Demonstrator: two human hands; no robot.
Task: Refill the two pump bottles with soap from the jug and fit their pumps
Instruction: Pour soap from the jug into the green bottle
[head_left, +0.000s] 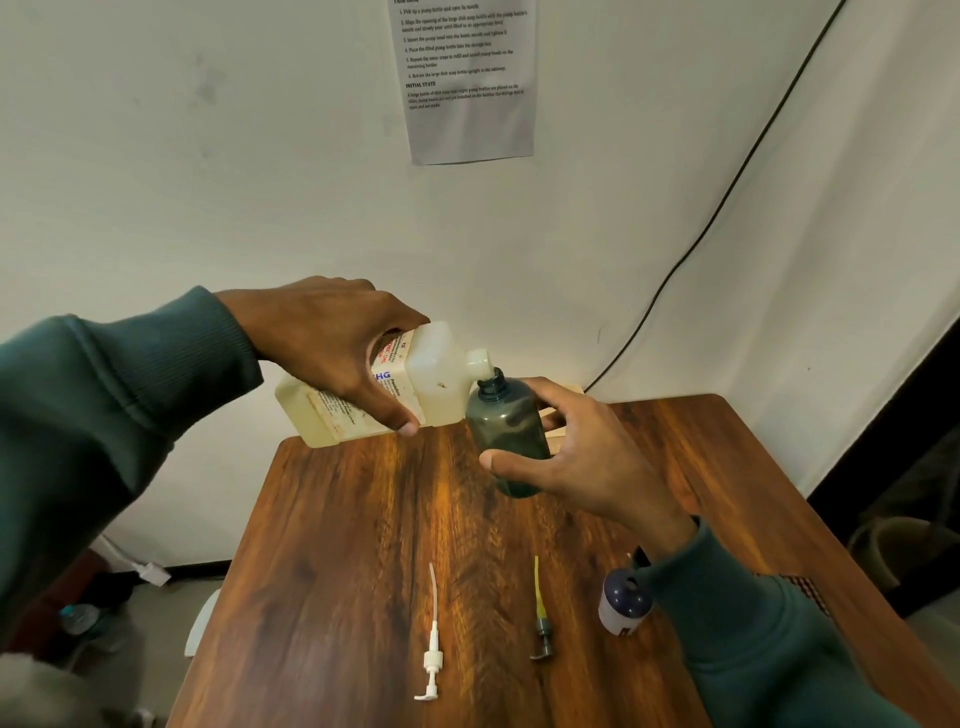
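Observation:
My left hand (332, 353) grips a white rectangular soap jug (431, 379), tipped over sideways with its spout at the mouth of a dark translucent green pump bottle (506, 431). My right hand (566, 452) holds that bottle above the wooden table (363, 545), fingers curled round its body. On the table's near part lie a white pump (432, 654) with its tube and a grey pump with a yellow tube (540, 618). A second bottle (623, 605), white with a dark blue top, stands by my right sleeve.
A light wooden box (556, 415) sits behind the green bottle at the table's far edge. White sheeting with a printed instruction sheet (467, 78) hangs behind, and a black cable (727, 197) runs down it. The floor drops off left of the table.

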